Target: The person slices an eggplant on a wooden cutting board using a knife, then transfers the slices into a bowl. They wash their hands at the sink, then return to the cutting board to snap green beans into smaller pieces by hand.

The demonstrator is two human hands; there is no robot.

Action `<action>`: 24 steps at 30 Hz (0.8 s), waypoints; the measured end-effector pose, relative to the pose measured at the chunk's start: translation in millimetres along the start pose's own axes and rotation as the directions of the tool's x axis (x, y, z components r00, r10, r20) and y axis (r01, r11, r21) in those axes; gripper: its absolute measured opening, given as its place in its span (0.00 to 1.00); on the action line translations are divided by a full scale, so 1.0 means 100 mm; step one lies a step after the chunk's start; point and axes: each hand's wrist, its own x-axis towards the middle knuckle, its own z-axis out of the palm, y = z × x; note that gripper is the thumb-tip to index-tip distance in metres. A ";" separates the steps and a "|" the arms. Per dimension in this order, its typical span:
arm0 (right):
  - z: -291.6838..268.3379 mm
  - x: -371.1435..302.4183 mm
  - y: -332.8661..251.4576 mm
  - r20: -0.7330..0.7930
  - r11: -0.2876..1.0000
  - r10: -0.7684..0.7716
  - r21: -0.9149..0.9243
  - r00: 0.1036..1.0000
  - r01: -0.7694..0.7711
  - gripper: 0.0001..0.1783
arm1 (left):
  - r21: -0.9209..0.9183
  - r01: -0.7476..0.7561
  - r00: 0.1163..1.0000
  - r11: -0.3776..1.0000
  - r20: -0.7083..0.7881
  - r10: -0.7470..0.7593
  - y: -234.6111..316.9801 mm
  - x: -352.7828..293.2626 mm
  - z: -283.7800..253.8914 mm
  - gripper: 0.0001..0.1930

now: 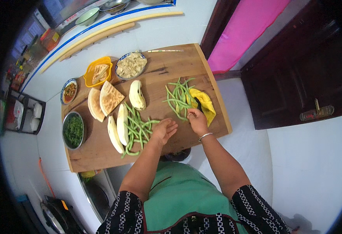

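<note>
My left hand is open, its fingers stretched to the right, just beside a loose heap of green beans. My right hand, with a bracelet at the wrist, has its fingers closed at the lower end of a second heap of green beans. Whatever those fingers pinch is hidden. Right of this heap lies a crumpled yellow bag or cloth, partly behind my right hand. Left of the first heap are two peeled, pale long vegetables, with a thicker pale one farther back.
The wooden table also bears flatbread wedges, a yellow basket with more bread, a plate of pale torn pieces, a small dish and a metal bowl of chopped greens. A dark door stands at the right.
</note>
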 end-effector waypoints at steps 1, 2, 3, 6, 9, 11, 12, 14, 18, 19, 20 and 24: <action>0.04 0.08 -0.15 -0.040 0.990 -0.086 -0.114 0.995 0.081 0.11 | -0.011 -0.001 1.000 1.000 -0.011 0.000 0.07 0.09 -0.04 0.13; 0.09 0.16 -0.29 -0.067 0.961 -0.177 -0.229 0.982 0.158 0.11 | -0.023 -0.002 1.000 1.000 -0.023 0.001 0.14 0.18 -0.08 0.13; 0.14 0.25 -0.37 -0.087 0.913 -0.266 -0.342 0.960 0.222 0.10 | -0.025 0.008 1.000 1.000 -0.014 -0.009 0.20 0.25 -0.09 0.13; 0.32 0.55 -0.26 -0.014 0.743 -0.399 -0.591 0.917 0.314 0.10 | -0.023 0.034 0.999 0.999 0.010 -0.034 0.34 0.37 -0.10 0.14; 0.38 0.59 -0.20 0.098 0.610 -0.411 -0.709 0.906 0.353 0.09 | -0.004 0.045 0.998 0.999 0.042 -0.044 0.40 0.41 -0.07 0.15; 0.37 0.53 -0.20 0.174 0.555 -0.386 -0.740 0.906 0.379 0.08 | 0.007 0.038 0.996 0.999 0.080 -0.039 0.36 0.44 -0.07 0.16; 0.33 0.49 -0.28 0.150 0.586 -0.433 -0.703 0.889 0.403 0.08 | 0.008 0.028 0.996 1.000 0.080 -0.029 0.37 0.40 0.00 0.15; 0.21 0.39 -0.59 0.088 0.633 -0.532 -0.619 0.842 0.464 0.08 | 0.016 -0.006 0.997 1.000 0.082 0.005 0.42 0.29 0.19 0.14; -0.05 0.01 -1.14 0.178 0.566 -0.641 -0.549 0.747 0.616 0.13 | -0.086 -0.161 0.976 0.983 0.136 0.172 0.46 0.06 0.44 0.10; -0.14 -0.08 -1.17 0.077 0.602 -0.678 -0.512 0.731 0.613 0.14 | -0.076 -0.223 0.961 0.972 0.151 0.232 0.52 -0.09 0.50 0.09; -0.24 -0.16 -1.20 -0.023 0.633 -0.705 -0.470 0.709 0.615 0.14 | -0.070 -0.284 0.942 0.956 0.166 0.292 0.57 -0.23 0.55 0.08; -0.72 -0.36 -1.00 -0.219 0.926 -0.309 0.153 0.925 0.346 0.16 | -0.061 -0.409 0.873 0.910 0.266 0.410 0.63 -0.79 0.47 0.09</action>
